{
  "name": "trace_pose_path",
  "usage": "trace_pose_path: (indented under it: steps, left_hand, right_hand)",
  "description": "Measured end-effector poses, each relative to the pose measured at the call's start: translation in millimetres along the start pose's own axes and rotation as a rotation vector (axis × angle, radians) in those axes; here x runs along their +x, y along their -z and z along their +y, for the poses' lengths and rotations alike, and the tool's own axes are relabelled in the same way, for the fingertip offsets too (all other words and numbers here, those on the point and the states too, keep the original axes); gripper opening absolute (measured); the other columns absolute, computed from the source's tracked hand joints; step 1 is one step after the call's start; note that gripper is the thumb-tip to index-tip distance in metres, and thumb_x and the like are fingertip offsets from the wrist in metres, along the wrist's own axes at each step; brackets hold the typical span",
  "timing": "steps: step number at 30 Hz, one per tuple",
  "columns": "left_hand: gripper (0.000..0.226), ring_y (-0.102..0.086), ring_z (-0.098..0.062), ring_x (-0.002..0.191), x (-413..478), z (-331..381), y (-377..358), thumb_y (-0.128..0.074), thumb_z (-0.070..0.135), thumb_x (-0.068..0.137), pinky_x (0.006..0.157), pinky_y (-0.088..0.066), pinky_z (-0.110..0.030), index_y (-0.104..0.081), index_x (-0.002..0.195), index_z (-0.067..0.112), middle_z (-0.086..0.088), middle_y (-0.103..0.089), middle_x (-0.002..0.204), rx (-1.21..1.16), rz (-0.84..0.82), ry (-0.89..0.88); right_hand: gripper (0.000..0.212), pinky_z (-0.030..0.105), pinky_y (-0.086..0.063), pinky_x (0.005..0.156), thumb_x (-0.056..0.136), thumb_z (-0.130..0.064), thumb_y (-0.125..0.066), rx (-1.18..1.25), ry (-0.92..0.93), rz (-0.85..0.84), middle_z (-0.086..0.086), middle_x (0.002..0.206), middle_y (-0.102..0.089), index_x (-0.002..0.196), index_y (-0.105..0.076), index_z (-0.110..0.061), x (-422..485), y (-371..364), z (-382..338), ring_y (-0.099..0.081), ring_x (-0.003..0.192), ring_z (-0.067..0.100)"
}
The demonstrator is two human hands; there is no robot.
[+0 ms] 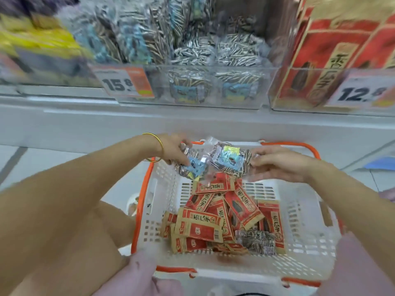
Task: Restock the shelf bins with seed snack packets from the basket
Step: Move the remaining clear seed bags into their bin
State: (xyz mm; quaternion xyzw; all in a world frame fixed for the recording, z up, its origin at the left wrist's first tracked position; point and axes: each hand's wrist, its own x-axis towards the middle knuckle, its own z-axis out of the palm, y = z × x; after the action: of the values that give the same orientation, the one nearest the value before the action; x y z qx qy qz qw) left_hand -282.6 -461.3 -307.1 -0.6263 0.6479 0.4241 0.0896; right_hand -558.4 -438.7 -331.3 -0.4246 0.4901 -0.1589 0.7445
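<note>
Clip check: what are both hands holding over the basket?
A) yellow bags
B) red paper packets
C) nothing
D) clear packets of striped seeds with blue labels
D: the left hand and the right hand each grip clear striped-seed packets above the basket; the red packets lie inside it.

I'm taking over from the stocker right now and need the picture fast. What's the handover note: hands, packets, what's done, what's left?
Left hand holds the left striped packet. Right hand holds the right striped packet. Both packets are above the far end of the basket.
In the basket: a pile of red packets and one spare striped packet.
Done: the middle bin and the red bin already hold stock.
Left: shelve the two held packets, then everything in the basket.
</note>
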Motion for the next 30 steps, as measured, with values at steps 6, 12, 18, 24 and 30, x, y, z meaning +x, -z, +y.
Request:
trace_pose_path:
  steps: [6,12,18,24,30]
  left_hand:
    - [0.037,-0.058,-0.024,0.092,-46,16,10,-0.075,0.025,0.078,0.082,-0.047,-0.032,-0.056,0.105,0.010,-0.008,-0.061,0.102,-0.053,0.162,-0.006]
    - [0.007,-0.060,-0.020,0.081,-48,20,-6,-0.064,0.018,0.087,0.081,-0.055,-0.041,-0.058,0.085,0.015,-0.005,-0.063,0.085,-0.602,0.109,-0.040]
    - [0.020,-0.060,-0.022,0.080,-41,34,-15,-0.057,0.026,0.092,0.088,-0.052,-0.050,-0.058,0.106,0.012,-0.008,-0.063,0.091,-0.634,0.046,-0.102]
    - [0.016,-0.058,-0.024,0.089,-37,39,-12,-0.048,0.031,0.097,0.094,-0.047,-0.055,-0.058,0.106,0.023,-0.004,-0.061,0.097,-0.646,0.070,-0.102]
    - [0.042,-0.059,-0.032,0.108,-43,58,-15,-0.035,0.051,0.096,0.100,-0.043,-0.051,-0.056,0.119,0.022,-0.012,-0.063,0.117,-0.685,-0.002,-0.118]
  right_hand:
    - [0.016,0.039,-0.048,0.083,0.082,-0.001,-0.059,-0.041,0.116,0.008,0.004,0.080,-0.065,0.086,-0.063,-0.016,-25,-10,-24,-0.062,0.068,0.014]
    - [0.016,0.022,-0.043,0.052,0.088,-0.001,-0.053,-0.004,0.229,0.137,-0.004,0.063,-0.056,0.080,-0.057,-0.015,-24,-21,-26,-0.047,0.057,0.009]
    - [0.006,0.020,-0.048,0.056,0.087,-0.010,-0.060,-0.016,0.249,0.171,-0.001,0.069,-0.062,0.082,-0.061,-0.011,-17,-34,-25,-0.056,0.062,0.011]
    - [0.018,0.020,-0.050,0.059,0.075,-0.019,-0.065,0.091,0.282,0.173,0.002,0.073,-0.065,0.088,-0.064,-0.007,-15,-34,-25,-0.058,0.065,0.012]
    - [0.009,0.020,-0.051,0.052,0.087,-0.011,-0.059,0.233,0.381,0.243,0.001,0.061,-0.064,0.079,-0.060,-0.008,-10,-57,-29,-0.059,0.052,0.010]
